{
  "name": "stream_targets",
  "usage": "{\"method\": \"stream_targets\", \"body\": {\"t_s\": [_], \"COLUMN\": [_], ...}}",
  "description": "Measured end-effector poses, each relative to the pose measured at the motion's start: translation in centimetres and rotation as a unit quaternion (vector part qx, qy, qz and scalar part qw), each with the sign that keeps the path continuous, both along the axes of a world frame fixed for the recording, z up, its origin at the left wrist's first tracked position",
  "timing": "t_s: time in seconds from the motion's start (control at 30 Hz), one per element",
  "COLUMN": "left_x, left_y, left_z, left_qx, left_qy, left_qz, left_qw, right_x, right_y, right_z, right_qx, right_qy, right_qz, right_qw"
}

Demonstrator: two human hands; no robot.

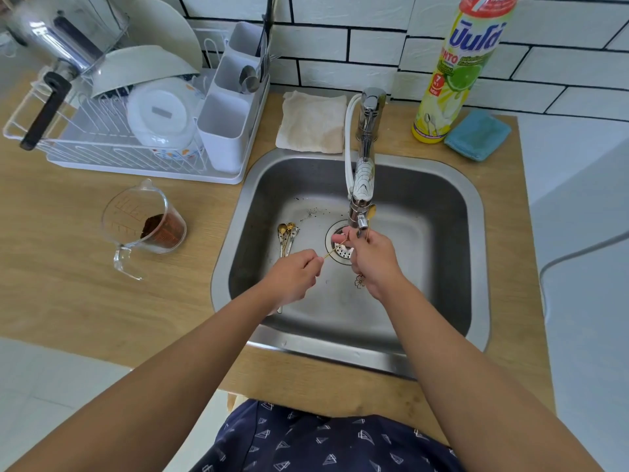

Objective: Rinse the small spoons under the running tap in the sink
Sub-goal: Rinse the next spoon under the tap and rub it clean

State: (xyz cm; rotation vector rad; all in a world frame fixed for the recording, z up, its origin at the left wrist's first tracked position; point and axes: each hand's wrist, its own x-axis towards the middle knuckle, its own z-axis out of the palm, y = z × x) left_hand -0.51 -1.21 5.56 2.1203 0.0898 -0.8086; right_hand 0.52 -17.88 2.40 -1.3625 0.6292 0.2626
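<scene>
Bright even daylight, soft shadows, wide-angle edge bending, upper-left blur.

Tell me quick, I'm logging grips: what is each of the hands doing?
Left hand: pinching a thin gold spoon handle.
Right hand: curled round another gold spoon under the tap.

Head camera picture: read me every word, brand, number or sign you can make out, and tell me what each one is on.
"7": red tag on the dish soap bottle behind the sink.
"NEW": same red tag, under the 7.
Large blue brand name on the bottle: Thai script, not legible to me.
Green word beneath it: partly readable, ends "NTO".
Measuring jug: red scale marks, too small to read.
Nothing readable elsewhere.
</scene>
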Motion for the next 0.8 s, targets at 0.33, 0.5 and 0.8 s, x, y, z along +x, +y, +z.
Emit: {"method": "stream_targets", "body": {"t_s": [0.33, 0.5, 0.8], "left_x": [0.2, 0.6, 1.6], "left_y": [-0.5, 0.2, -0.7], "left_z": [0.0, -0.1, -0.2], "left_qx": [0.064, 0.078, 0.104], "left_qy": [-0.025, -0.017, -0.081], "left_qz": [-0.054, -0.046, -0.052], "left_qw": [0.996, 0.996, 0.990], "right_x": [-0.1, -0.5, 0.5], "right_y": [0.8, 0.9, 0.7], "right_z": [-0.5, -0.5, 0.5], "right_qx": [-0.022, -0.051, -0.046], "right_qy": [0.003, -0.017, 0.012], "right_qz": [0.032, 0.040, -0.025], "right_qw": [0.999, 0.998, 0.999]}}
